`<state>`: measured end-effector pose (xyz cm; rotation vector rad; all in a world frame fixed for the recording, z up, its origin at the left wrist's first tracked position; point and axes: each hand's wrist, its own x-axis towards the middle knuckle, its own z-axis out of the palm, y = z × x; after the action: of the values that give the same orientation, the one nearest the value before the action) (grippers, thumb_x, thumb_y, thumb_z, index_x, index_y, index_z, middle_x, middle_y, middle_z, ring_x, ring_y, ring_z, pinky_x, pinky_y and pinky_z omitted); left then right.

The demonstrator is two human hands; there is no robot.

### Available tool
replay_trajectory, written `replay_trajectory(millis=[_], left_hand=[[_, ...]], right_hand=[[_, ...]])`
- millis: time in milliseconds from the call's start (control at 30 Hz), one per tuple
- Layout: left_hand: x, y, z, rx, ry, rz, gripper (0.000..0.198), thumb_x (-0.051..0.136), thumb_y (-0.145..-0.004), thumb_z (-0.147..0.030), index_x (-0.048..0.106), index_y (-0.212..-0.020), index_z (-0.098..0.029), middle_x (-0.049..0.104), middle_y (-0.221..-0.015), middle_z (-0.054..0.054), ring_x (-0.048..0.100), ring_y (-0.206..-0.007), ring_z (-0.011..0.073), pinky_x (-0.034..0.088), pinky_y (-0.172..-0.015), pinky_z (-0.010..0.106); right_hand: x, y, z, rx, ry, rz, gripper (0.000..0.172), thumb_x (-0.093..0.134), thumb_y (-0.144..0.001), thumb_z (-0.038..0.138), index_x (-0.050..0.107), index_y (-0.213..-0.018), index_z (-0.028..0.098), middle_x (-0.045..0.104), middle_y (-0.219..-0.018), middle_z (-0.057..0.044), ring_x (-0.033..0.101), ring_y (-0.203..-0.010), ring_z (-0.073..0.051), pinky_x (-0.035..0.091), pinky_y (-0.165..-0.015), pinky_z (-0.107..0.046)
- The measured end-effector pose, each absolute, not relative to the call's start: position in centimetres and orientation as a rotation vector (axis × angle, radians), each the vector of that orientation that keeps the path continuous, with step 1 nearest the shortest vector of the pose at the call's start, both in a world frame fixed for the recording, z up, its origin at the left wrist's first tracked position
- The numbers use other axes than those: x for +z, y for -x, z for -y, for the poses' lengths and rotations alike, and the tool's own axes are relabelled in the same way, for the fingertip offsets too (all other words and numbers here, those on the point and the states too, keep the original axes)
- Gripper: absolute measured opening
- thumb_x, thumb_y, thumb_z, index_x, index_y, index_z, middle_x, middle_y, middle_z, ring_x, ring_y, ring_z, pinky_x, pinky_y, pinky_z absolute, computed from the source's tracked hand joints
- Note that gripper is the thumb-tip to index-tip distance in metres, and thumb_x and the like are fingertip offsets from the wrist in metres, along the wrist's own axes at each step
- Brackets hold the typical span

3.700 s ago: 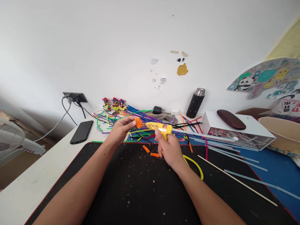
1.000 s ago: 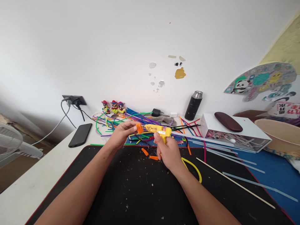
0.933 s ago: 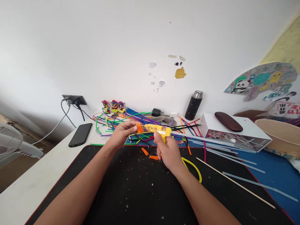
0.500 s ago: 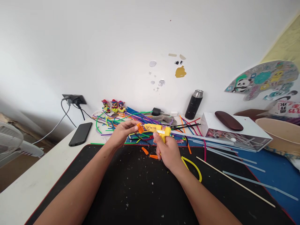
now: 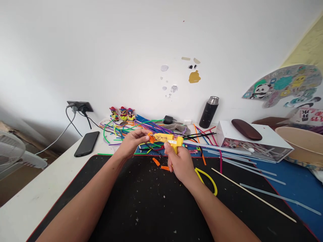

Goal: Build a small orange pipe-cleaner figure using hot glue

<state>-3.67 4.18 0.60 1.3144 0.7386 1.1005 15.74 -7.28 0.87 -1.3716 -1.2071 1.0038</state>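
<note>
My right hand (image 5: 178, 161) grips the handle of a yellow glue gun (image 5: 168, 139), its nozzle pointing left. My left hand (image 5: 132, 142) pinches a small orange fuzzy piece (image 5: 150, 137) right at the nozzle tip. Both hands hover above the far edge of a black mat (image 5: 151, 205). Two short orange scraps (image 5: 160, 165) lie on the mat just under the gun. A curved yellow stick (image 5: 208, 176) lies to the right of my right wrist.
A heap of coloured sticks (image 5: 141, 129) lies behind the hands, with three small figures (image 5: 122, 113). A phone (image 5: 87, 143) lies left, a black flask (image 5: 209, 112) and a white box (image 5: 252, 141) right. A thin wooden stick (image 5: 252, 195) and clear glue sticks (image 5: 277, 198) lie right.
The hands stay almost where they were. The glue gun's nozzle has drawn slightly closer to the orange piece, which my left hand has turned a little.
</note>
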Motion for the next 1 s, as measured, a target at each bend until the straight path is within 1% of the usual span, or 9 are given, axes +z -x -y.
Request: replay_trajectory(millis=[200, 333, 567, 833, 1000], left_hand=[[0.58, 3.66, -4.15, 1.106, -1.317, -0.733, 0.036, 0.099, -0.062, -0.037, 0.083, -0.088, -0.019, 0.077, -0.084, 0.005, 0.065, -0.073, 0.0169, 0.051, -0.070, 0.028], [0.53, 3.65, -4.15, 1.113, -1.328, -0.743, 0.035, 0.098, -0.063, -0.038, 0.083, -0.089, -0.019, 0.076, -0.083, 0.005, 0.065, -0.073, 0.0176, 0.051, -0.068, 0.029], [0.55, 3.68, -4.20, 1.120, -1.329, -0.731, 0.035, 0.097, -0.065, -0.039, 0.082, -0.088, -0.018, 0.077, -0.084, 0.006, 0.067, -0.074, 0.0185, 0.052, -0.070, 0.029], [0.60, 3.66, -4.32, 1.140, -1.296, -0.751, 0.038, 0.099, -0.062, -0.040, 0.082, -0.088, -0.018, 0.078, -0.084, 0.006, 0.067, -0.074, 0.0178, 0.052, -0.072, 0.029], [0.60, 3.75, -4.34, 1.159, -1.295, -0.755, 0.038, 0.099, -0.062, -0.040, 0.083, -0.089, -0.019, 0.077, -0.083, 0.005, 0.065, -0.072, 0.0168, 0.051, -0.069, 0.028]], right_hand=[[0.91, -15.78, 7.25, 0.994, 1.378, 1.212, 0.061, 0.052, -0.092, 0.078, 0.058, -0.069, 0.022, 0.046, -0.037, 0.005, 0.048, -0.035, -0.014, 0.040, -0.043, -0.026], [0.80, -15.74, 7.25, 0.990, 1.382, 1.224, 0.061, 0.052, -0.092, 0.078, 0.058, -0.068, 0.023, 0.047, -0.037, 0.004, 0.049, -0.035, -0.015, 0.039, -0.043, -0.027], [0.76, -15.76, 7.19, 0.992, 1.378, 1.222, 0.061, 0.053, -0.092, 0.079, 0.057, -0.068, 0.023, 0.046, -0.037, 0.004, 0.049, -0.035, -0.015, 0.039, -0.042, -0.026], [0.71, -15.68, 7.28, 1.002, 1.389, 1.231, 0.061, 0.052, -0.092, 0.079, 0.057, -0.068, 0.023, 0.046, -0.037, 0.005, 0.048, -0.035, -0.015, 0.037, -0.041, -0.026], [0.89, -15.68, 7.31, 0.999, 1.404, 1.245, 0.062, 0.051, -0.092, 0.079, 0.057, -0.066, 0.023, 0.046, -0.037, 0.004, 0.048, -0.035, -0.015, 0.038, -0.043, -0.027]])
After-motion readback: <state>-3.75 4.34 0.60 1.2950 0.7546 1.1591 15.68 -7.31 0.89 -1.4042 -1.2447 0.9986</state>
